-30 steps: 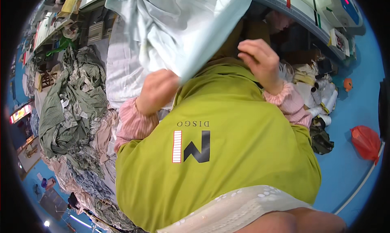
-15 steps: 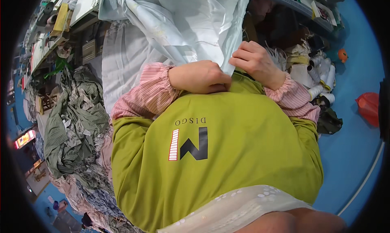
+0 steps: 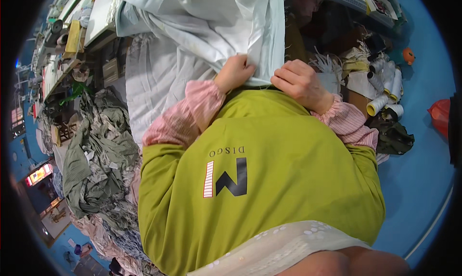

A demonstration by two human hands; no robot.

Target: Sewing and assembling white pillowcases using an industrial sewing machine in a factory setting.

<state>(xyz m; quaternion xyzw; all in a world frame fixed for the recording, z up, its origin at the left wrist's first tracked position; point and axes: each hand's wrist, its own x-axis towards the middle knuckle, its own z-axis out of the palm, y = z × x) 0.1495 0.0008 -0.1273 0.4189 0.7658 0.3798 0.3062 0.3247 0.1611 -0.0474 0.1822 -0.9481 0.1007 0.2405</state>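
A large pale blue cloth (image 3: pixel 207 28) drapes down from the table toward my lap. Its right side runs in a straight folded edge to a corner in front of my body. My left hand (image 3: pixel 236 72) pinches the cloth's lower edge, fingers closed over the fabric. At the right corner my right hand (image 3: pixel 301 83) grips the same cloth between thumb and curled fingers. A short stretch of hem shows between the two hands, with a loose thread at it.
Beside me on the left lie white quilted fabric (image 3: pixel 154 83) and a heap of green striped cloth (image 3: pixel 98 151). Thread spools (image 3: pixel 385 85) and a dark bag (image 3: pixel 392 134) are at the right. A red bag (image 3: pixel 439 118) rests on the blue floor (image 3: pixel 418 189).
My left hand has moved left and up along the cloth's edge, away from my right hand. The cloth's right edge now hangs straighter and its corner lies flatter.
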